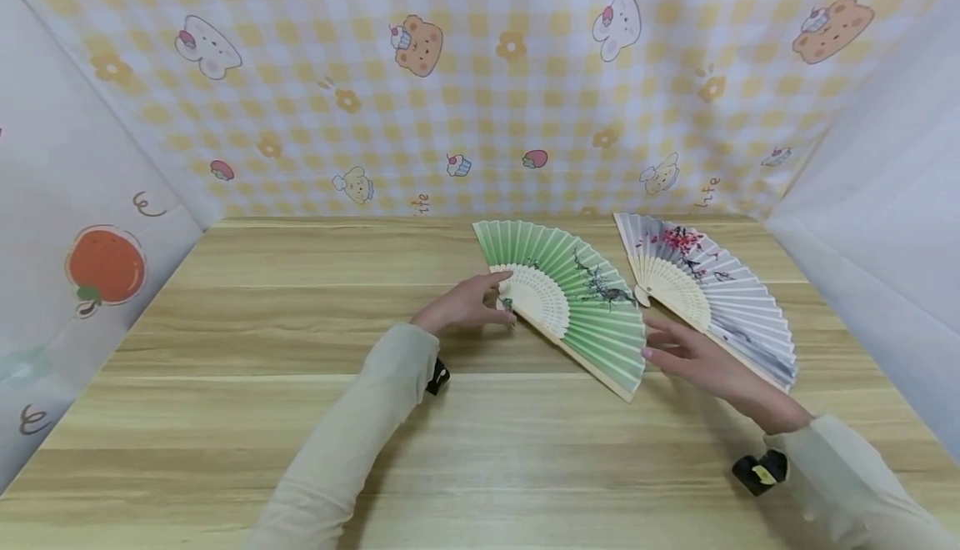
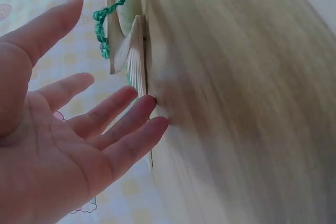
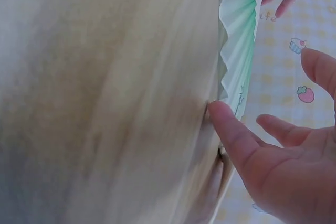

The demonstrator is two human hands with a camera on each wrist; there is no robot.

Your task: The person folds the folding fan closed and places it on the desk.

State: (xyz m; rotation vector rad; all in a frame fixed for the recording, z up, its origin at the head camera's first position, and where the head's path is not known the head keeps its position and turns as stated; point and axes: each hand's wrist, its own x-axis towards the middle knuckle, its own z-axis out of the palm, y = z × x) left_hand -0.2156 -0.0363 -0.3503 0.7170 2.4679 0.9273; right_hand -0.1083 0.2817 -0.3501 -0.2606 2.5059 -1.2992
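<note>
A green folding fan point(image 1: 600, 342) with a dark branch print lies spread on the table, its pale ribs toward my left hand point(image 1: 472, 300). That hand is beside the pivot end, thumb and fingers apart and loosely extended; in the left wrist view a green cord point(image 2: 102, 35) hangs at the pivot. My right hand point(image 1: 701, 362) is by the green fan's right edge, fingers loosely extended, gripping nothing. Whether its fingertips touch the pleats point(image 3: 236, 45) I cannot tell. Behind it, partly covered by the hand, lies a spread white-grey folding fan point(image 1: 738, 292) with pink blossoms.
The wooden table point(image 1: 247, 350) meets a yellow checked cloth point(image 1: 300, 133) at the back. White walls point(image 1: 75, 158) with printed pictures stand at both sides. A black strap device point(image 1: 759, 473) sits under the right wrist, another point(image 1: 437, 377) at the left.
</note>
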